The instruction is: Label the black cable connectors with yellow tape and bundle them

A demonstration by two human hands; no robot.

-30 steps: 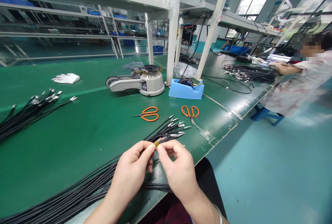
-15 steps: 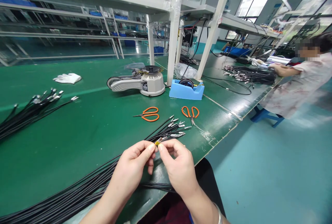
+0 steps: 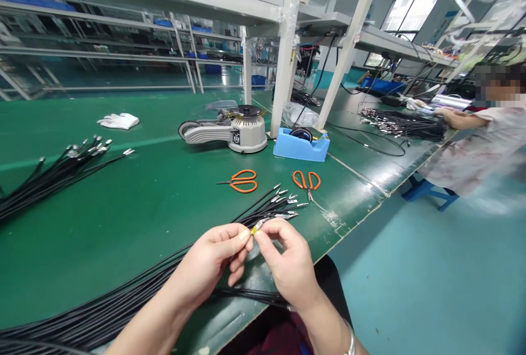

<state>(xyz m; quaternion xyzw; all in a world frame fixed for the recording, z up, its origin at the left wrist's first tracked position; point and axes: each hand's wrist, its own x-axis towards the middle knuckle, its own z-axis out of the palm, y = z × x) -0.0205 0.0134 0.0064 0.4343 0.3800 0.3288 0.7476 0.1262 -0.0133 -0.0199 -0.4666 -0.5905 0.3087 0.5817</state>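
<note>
1. Lying at far left on the green bench top (image 3: 123, 245), a bundle of black cables (image 3: 61, 179) ends in metal terminals, with white gloves (image 3: 118, 121) beyond it.
2. The left hand (image 3: 205, 267) pinches narrowly, thumb and forefinger closed on a cable end near the bench's front edge.
3. Behind the hands stand a grey electric tape dispenser (image 3: 246, 135) and orange-handled scissors (image 3: 242, 181).
4. A yellow tape band (image 3: 256, 227) sits on that cable just behind its terminal, between the hands. Taping this end appears to be the step in hand.
5. The right hand (image 3: 290, 267) makes a matching narrow pinch at the band. The next move seems to call for pressing the tape down firmly.
6. Further right lie fanned terminal ends (image 3: 281, 206), orange-handled snips (image 3: 306, 179) and a blue tape dispenser (image 3: 301, 145).
7. At far right, a co-worker's hand (image 3: 446, 115) rests on another cable bundle (image 3: 402, 125).
</note>
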